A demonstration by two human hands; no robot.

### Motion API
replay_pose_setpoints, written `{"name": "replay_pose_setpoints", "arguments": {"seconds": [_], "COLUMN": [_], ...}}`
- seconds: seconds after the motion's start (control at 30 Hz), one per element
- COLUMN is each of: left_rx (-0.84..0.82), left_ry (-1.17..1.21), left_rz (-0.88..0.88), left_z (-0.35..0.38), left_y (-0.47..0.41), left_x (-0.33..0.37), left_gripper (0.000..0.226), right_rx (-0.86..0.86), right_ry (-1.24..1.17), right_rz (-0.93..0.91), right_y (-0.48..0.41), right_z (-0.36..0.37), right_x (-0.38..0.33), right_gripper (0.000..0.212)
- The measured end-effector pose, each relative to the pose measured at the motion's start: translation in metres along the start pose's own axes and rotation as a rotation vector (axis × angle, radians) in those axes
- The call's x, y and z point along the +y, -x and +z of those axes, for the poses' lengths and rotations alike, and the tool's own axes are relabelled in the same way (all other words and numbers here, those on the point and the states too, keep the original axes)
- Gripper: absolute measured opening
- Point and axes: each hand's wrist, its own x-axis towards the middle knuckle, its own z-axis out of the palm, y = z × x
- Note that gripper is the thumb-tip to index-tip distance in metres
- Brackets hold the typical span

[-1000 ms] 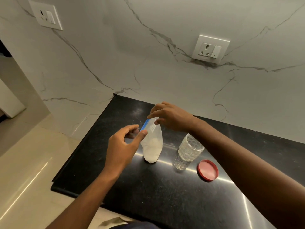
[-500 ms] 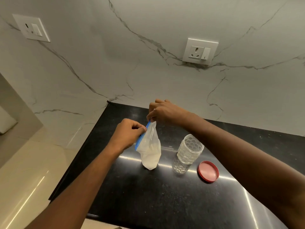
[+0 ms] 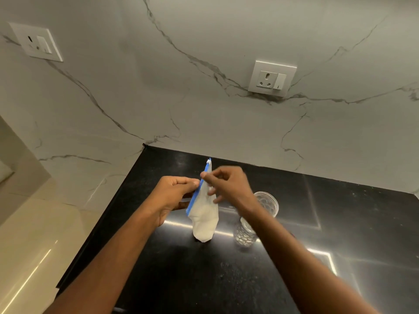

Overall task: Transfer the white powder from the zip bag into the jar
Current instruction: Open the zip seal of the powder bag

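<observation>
Zip bag (image 3: pixel 205 219) stands on black counter (image 3: pixel 226 279), long axis near upright, blue zip edge slanting up-right. My left hand (image 3: pixel 173 196) and right hand (image 3: pixel 229 185) both pinch that edge. Jar (image 3: pixel 265 203) just right.

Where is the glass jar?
The jar stands on the black counter, just right of the powder bag, partly hidden behind the right hand's wrist.
</observation>
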Motion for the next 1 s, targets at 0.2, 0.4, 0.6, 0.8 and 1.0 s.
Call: {"name": "replay_pose_setpoints", "arguments": {"seconds": [0.2, 0.4, 0.6, 0.8, 1.0], "left_rx": [-0.028, -0.122, -0.119, -0.085, -0.082], "left_ry": [0.032, 0.110, 0.111, 0.116, 0.125], "left_rz": [0.027, -0.018, -0.025, -0.043, -0.043], "left_z": [0.000, -0.003, -0.005, -0.007, -0.006], "left_y": [0.005, 0.008, 0.010, 0.010, 0.010], "left_x": [-0.003, -0.008, -0.014, -0.016, -0.020], "left_gripper": [0.020, 0.025, 0.025, 0.023, 0.024], "right_rx": [-0.004, 0.005, -0.024, -0.047, 0.016], "right_ry": [-0.391, -0.417, -0.454, -0.454, -0.270], "right_rz": [0.211, 0.274, 0.312, 0.286, 0.250], "right_y": [0.028, 0.030, 0.030, 0.029, 0.023], "right_z": [0.024, 0.022, 0.022, 0.025, 0.028], "right_x": [0.004, 0.009, 0.010, 0.014, 0.011], "right_gripper": [0.015, 0.019, 0.021, 0.020, 0.019]}}
